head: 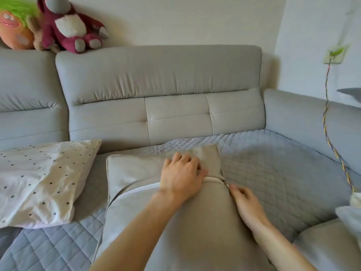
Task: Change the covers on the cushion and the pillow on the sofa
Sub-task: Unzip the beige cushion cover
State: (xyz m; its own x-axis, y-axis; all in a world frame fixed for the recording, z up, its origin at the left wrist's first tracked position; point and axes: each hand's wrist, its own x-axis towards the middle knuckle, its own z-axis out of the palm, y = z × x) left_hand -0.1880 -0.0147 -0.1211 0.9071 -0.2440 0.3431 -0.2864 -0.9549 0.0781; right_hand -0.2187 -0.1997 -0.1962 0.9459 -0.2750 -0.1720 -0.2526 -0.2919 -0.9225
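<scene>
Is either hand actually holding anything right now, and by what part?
Left hand only presses on the grey cushion beside its zip. Right hand sits at the zip pull; whether it pinches it cannot be told.

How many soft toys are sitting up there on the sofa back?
3: an orange one with green hair far left, a pink bear right, a small tan one between, mostly hidden.
</scene>
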